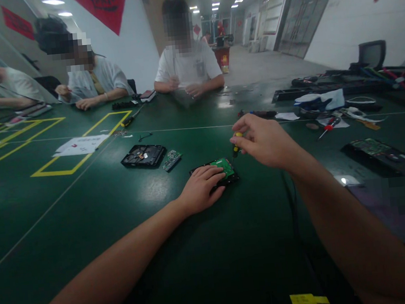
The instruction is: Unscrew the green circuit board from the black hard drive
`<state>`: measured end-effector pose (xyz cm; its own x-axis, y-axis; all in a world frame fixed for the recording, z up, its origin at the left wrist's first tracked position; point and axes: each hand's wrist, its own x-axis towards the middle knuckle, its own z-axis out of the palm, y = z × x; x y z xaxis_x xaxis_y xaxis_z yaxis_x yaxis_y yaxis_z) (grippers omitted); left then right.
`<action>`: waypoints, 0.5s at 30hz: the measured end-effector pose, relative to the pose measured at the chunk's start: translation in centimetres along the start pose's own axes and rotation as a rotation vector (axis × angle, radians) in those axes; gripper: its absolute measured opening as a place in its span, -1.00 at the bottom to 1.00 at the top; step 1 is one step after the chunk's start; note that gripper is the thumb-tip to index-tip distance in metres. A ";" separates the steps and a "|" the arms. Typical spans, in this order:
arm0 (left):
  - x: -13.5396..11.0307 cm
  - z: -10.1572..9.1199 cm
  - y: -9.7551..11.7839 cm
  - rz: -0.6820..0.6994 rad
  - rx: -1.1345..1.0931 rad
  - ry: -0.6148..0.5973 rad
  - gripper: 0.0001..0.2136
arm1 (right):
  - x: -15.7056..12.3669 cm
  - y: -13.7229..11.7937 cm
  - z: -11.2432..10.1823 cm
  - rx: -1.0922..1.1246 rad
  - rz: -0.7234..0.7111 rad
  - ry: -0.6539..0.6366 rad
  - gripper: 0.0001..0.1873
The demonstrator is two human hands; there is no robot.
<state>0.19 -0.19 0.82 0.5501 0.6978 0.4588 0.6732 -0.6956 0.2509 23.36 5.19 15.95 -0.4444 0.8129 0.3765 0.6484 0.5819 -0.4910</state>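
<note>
A black hard drive with a green circuit board (228, 167) lies on the green table. My left hand (202, 185) rests over its left part, fingers across the board and thumb along the near edge, holding it down. My right hand (263, 139) is closed around a small yellow-and-black screwdriver (236, 148), held nearly upright. Its shaft points down at the drive's right end; whether the tip touches a screw is too small to tell. Left of the drive lie a loose circuit board (172, 160) and a black drive case (143, 155) with small metal parts on it.
Another black drive (383, 156) lies at the right, near a red-and-clear screwdriver (328, 127) and a clutter of cables and cloth. A white sheet (81, 145) and a yellow-black screwdriver (128, 120) lie at left. Several people sit across the table (89, 237).
</note>
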 end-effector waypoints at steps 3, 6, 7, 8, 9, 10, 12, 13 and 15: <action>0.0 0.0 0.0 -0.007 -0.004 0.006 -0.62 | 0.0 0.0 0.1 -0.012 -0.030 -0.014 -0.86; -0.1 0.0 0.1 -0.006 -0.001 0.005 -0.63 | -0.1 -0.2 -0.1 -0.014 -0.078 -0.028 -0.89; -0.1 0.0 0.1 -0.005 0.001 0.004 -0.63 | -0.2 -0.3 -0.2 -0.010 -0.090 -0.039 -0.89; -0.1 0.0 0.1 -0.006 0.004 0.005 -0.62 | -0.2 -0.4 -0.2 -0.004 -0.097 -0.051 -0.88; -0.1 0.0 0.1 -0.007 0.007 0.006 -0.62 | -0.3 -0.5 -0.3 0.002 -0.099 -0.063 -0.86; -0.1 0.0 0.1 -0.007 0.008 0.007 -0.62 | -0.3 -0.6 -0.4 0.006 -0.098 -0.075 -0.83; 0.0 0.1 0.0 -0.004 0.007 0.006 -0.62 | -0.4 -0.8 -0.5 0.005 -0.094 -0.085 -0.79; 0.0 0.1 0.0 -0.003 0.005 0.006 -0.62 | -0.4 -0.8 -0.6 0.002 -0.090 -0.084 -0.77; 0.0 0.1 0.0 -0.003 0.002 0.005 -0.62 | -0.4 -0.8 -0.5 -0.005 -0.079 -0.077 -0.76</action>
<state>0.20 -0.15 0.73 0.5459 0.6988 0.4622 0.6755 -0.6935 0.2506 23.34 4.41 16.61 -0.5404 0.7642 0.3521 0.6127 0.6442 -0.4579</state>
